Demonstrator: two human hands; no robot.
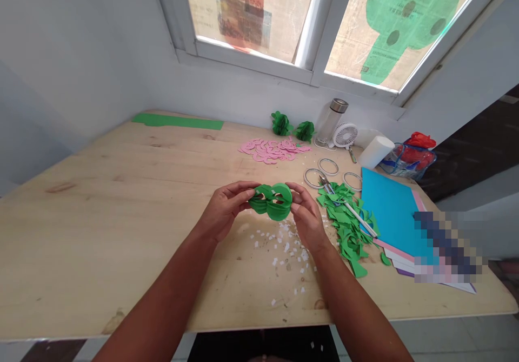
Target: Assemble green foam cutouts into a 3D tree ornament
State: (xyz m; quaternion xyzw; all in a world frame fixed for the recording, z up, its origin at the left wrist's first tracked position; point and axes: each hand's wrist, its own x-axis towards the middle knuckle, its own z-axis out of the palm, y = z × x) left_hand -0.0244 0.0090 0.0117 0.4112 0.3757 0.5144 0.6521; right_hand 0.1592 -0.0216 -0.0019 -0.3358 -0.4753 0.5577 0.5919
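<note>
Between my two hands, above the wooden table, is a green layered paper piece [278,208] with rounded lobes and openings through its upper side. Its left end is pinched between the thumb and fingers of my left hand [225,208]. My right hand [308,218] grips the right end, thumb in front and fingers behind. Small white paper bits [287,247] lie scattered on the table just below the piece. To the right of my right hand is a heap of green paper scraps [348,226], with scissors [326,184] and a white pen [360,218] on it.
Pink paper cutouts [271,151] and two green paper shapes [280,124] are further back. A bottle [330,121], small fan [345,135], white roll [377,152], and bag [409,159] stand at back right. Blue paper [387,210] lies right; a green strip [178,120] back left.
</note>
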